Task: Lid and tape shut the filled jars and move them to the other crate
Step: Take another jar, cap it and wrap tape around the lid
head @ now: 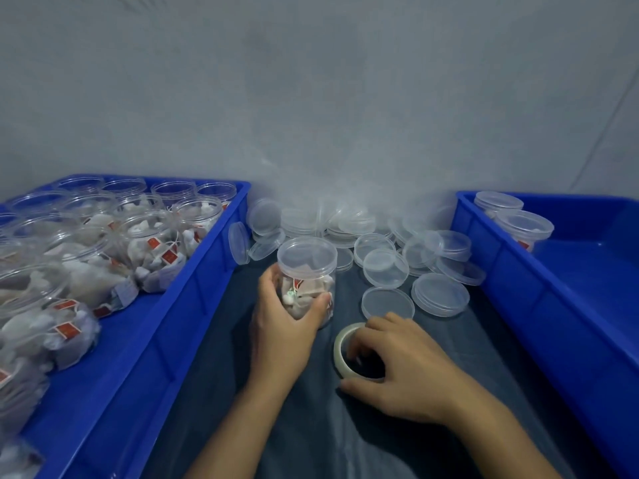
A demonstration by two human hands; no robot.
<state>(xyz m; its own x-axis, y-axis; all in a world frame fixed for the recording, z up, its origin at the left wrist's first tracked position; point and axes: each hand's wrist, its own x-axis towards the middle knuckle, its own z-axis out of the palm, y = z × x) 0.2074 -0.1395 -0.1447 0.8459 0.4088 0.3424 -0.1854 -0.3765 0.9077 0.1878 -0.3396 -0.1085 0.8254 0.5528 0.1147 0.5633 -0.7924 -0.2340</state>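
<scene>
A clear plastic jar (307, 267) filled with white tea bags stands upright on the dark cloth, with a clear lid on top. My left hand (281, 316) is wrapped around its lower half. Just right of it lies a roll of clear tape (342, 344), and my right hand (397, 368) rests over it with fingers curled on its rim. The left blue crate (193, 292) holds several open filled jars (145, 243). In the right blue crate (539, 299), two lidded jars (518, 223) stand in the far corner.
A pile of loose clear lids (387, 267) covers the cloth behind the jar, between the two crates. A grey wall rises right behind them. Dark cloth (311, 437) lies under my forearms.
</scene>
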